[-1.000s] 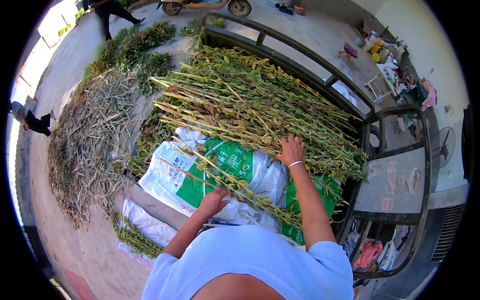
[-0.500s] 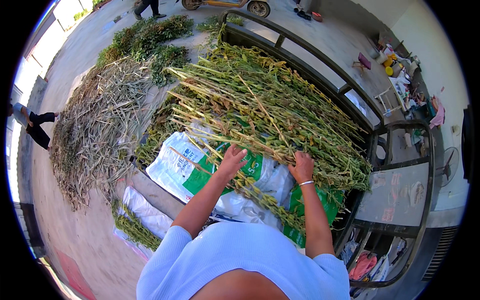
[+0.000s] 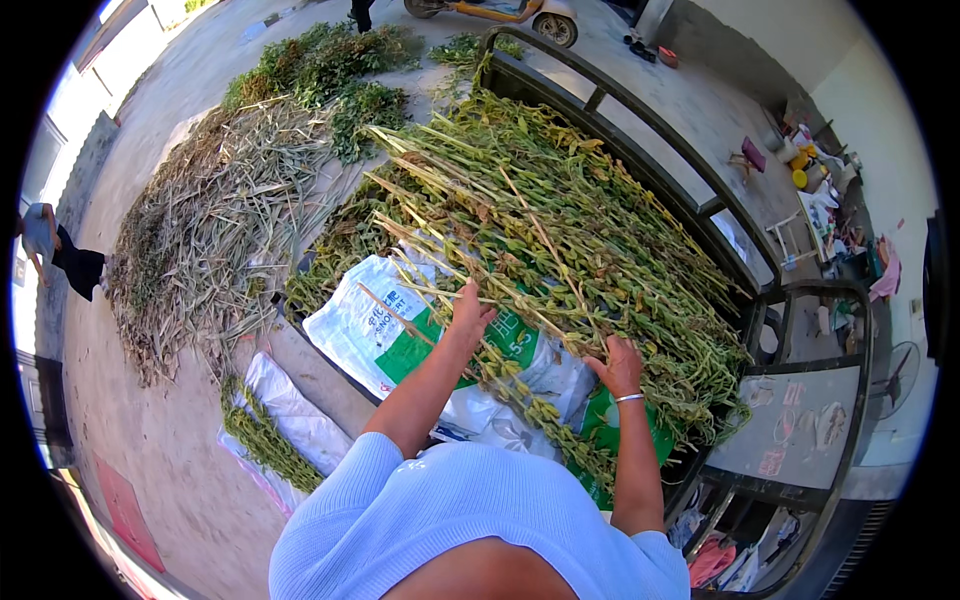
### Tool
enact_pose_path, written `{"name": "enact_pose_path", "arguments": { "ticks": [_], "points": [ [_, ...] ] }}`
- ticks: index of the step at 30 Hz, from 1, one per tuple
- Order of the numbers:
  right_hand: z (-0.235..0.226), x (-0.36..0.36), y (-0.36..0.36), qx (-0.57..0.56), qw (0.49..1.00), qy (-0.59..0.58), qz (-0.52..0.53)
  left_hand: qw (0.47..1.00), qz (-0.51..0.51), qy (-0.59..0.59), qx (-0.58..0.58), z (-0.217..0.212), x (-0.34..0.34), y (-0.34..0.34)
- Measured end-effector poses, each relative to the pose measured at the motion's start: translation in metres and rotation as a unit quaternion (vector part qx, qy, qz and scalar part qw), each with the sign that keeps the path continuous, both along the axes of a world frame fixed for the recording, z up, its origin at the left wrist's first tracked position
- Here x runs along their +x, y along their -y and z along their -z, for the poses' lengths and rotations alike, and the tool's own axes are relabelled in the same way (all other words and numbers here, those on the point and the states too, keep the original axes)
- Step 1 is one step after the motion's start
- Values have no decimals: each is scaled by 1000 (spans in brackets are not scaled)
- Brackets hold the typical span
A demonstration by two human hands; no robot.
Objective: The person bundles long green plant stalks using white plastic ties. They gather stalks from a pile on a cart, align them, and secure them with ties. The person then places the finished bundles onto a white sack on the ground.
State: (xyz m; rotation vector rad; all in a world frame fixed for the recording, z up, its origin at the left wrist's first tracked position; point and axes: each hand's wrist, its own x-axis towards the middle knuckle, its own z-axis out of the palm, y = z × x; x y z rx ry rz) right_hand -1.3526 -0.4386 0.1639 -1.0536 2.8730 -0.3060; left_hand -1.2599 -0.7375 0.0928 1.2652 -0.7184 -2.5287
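Sesame stalks (image 3: 560,240) with green and yellowing pods lie in a thick layer over the cargo bed. My left hand (image 3: 470,318) is at the near edge of the layer, closed about a thin stalk near the cut ends; its fingertips are partly hidden. My right hand (image 3: 620,368), with a bracelet at its wrist, touches the pile's near edge, thumb spread from the fingers. Between my arms, a few loose stalks (image 3: 545,410) slant across the white and green sacks (image 3: 375,325) that line the bed.
The bed's dark metal rail (image 3: 660,135) runs along the far side. A bundle of stalks (image 3: 262,440) rests on a white sack at left. Dried stalks (image 3: 215,220) and leafy green plants (image 3: 320,70) cover ground beyond. A person (image 3: 60,250) walks at far left; a scooter (image 3: 500,10) stands behind.
My left hand has turned and closed in by the stalk ends. My right hand has shifted slightly along the pile's edge. The view has tilted, and the person at left has stepped.
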Motion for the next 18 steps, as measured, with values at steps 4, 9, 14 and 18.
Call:
{"name": "enact_pose_path", "arguments": {
  "ticks": [4, 9, 14, 18],
  "points": [
    [6, -4, -8, -56, 998, -5, -12, 999, 9, 22, -33, -11, -1, 1],
    [-8, -3, -10, -126, 991, 26, -33, 996, 53, 35, -57, -13, 2, 10],
    [-2, -1, -17, -148, 988, -27, -27, 990, 73, 41, -115, 0, 3, 6],
    [-13, 11, -24, -207, 978, -13, -30, 992, 62, -7, -106, -5, 8, 3]
  ]
}}
